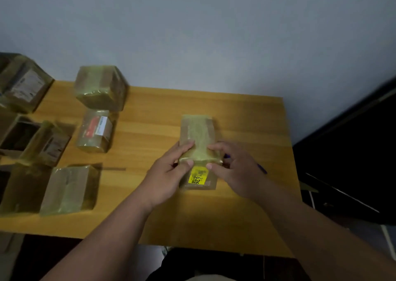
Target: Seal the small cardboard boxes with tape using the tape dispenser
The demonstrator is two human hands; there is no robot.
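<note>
A small flat cardboard box (198,130) lies at the middle right of the wooden table, with a strip of yellowish tape down its top and a yellow label (197,175) on its near end. My left hand (169,171) presses on the box's near left edge, thumb and fingers on the tape. My right hand (233,165) presses on the near right edge; a dark purple object (262,169), perhaps the dispenser, peeks out from under it. The tape bends over the box's edge between my thumbs.
Several taped boxes stand on the left of the table (246,118): a cube (100,88) at the back, a labelled one (95,130) before it, another (68,189) near the front. An open box (19,135) lies at the far left. Dark furniture (353,163) stands to the right.
</note>
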